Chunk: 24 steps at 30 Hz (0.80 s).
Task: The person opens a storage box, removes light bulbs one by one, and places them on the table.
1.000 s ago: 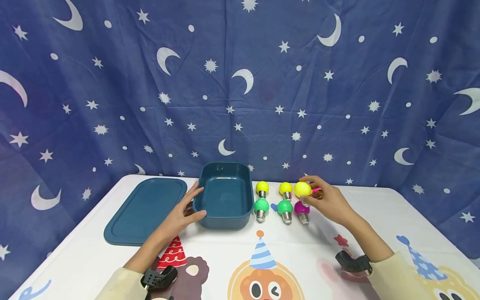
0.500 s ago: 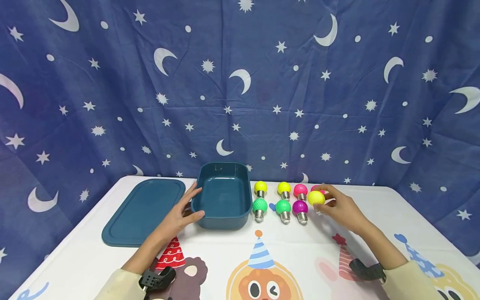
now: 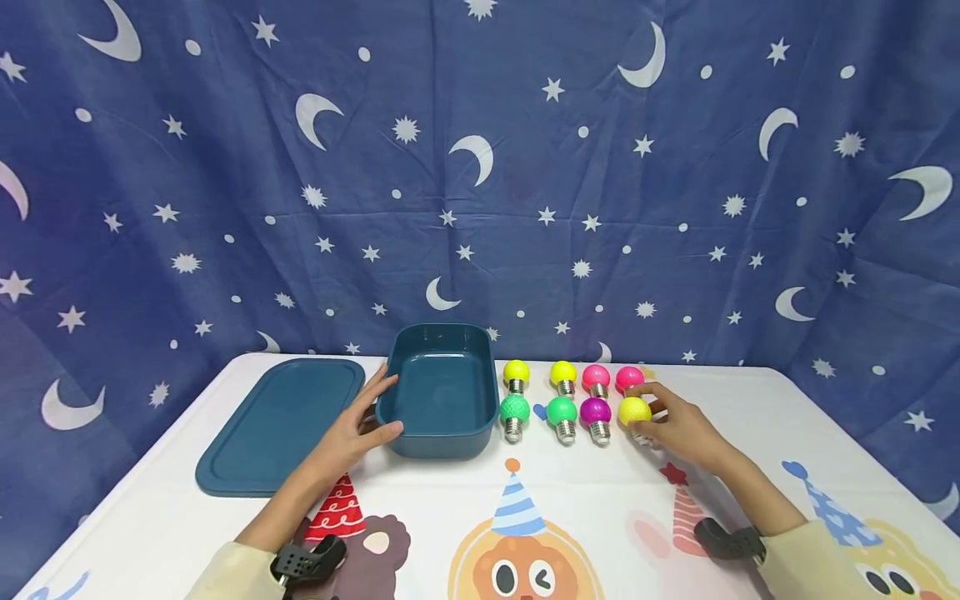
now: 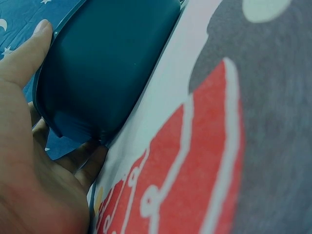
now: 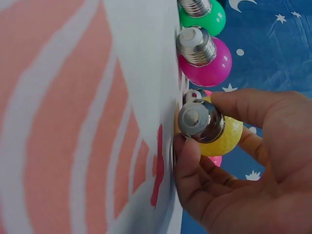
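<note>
My right hand [image 3: 678, 425] pinches a yellow light bulb [image 3: 634, 411] between thumb and fingers, at the right end of the front row of bulbs. In the right wrist view its metal screw base [image 5: 197, 119] faces the camera, close to the tablecloth. Just left of it lies a purple bulb [image 3: 596, 412]; behind is a pink bulb [image 3: 629, 377]. My left hand [image 3: 348, 437] rests against the left side of a dark teal box [image 3: 442, 447], fingers spread along the rim and thumb near the front corner. Within the box, only its bare floor shows.
Green bulbs [image 3: 562, 411] lie further left in the front row. Yellow bulbs [image 3: 562, 372] and another pink bulb [image 3: 596, 377] make up the rear row. A flat teal lid [image 3: 281, 425] lies left of the box. A blue starry curtain [image 3: 480, 250] hangs behind the table.
My right hand has carried the yellow bulb right and then toward me, down into the front row beside the purple one. The pink bulbs behind are uncovered. My left hand stays at the box.
</note>
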{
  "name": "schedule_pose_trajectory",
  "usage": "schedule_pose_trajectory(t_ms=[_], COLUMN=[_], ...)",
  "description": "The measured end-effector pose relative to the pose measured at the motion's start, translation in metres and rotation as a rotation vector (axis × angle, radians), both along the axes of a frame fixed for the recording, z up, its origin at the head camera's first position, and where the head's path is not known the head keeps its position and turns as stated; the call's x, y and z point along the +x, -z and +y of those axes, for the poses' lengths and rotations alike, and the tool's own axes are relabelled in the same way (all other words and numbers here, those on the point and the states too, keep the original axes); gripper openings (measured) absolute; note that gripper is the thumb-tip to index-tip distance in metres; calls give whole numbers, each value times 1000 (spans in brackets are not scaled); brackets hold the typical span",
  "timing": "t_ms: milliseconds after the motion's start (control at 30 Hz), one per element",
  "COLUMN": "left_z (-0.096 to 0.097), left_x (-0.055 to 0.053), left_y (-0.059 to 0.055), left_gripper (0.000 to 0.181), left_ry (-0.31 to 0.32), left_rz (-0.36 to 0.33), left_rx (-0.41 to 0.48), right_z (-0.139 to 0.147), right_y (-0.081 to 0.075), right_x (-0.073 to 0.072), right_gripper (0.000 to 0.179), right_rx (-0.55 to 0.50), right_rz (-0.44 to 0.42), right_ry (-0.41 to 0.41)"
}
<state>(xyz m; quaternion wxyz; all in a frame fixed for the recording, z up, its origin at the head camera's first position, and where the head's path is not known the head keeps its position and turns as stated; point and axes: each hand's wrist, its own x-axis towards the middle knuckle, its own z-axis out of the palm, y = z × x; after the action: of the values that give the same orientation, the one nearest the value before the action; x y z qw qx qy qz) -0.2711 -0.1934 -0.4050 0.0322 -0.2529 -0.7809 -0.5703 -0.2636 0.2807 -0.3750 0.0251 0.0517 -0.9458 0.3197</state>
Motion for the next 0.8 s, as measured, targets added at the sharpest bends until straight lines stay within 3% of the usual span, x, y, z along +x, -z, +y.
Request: schedule_pose_trajectory(t_ms=[300,800], left_z=[-3,-2], left_x=[-1,0], left_y=[1,1], left_gripper=[67,67], left_ry=[-2,-6], left_rz=[-18,-20], left_rx=[-2,-6], right_z=[-2,-2], right_y=[4,4], right_x=[-3,-2], right_gripper=[56,55], right_rx=[-47,-33], right_rz=[-80,-66], right_ry=[35,12])
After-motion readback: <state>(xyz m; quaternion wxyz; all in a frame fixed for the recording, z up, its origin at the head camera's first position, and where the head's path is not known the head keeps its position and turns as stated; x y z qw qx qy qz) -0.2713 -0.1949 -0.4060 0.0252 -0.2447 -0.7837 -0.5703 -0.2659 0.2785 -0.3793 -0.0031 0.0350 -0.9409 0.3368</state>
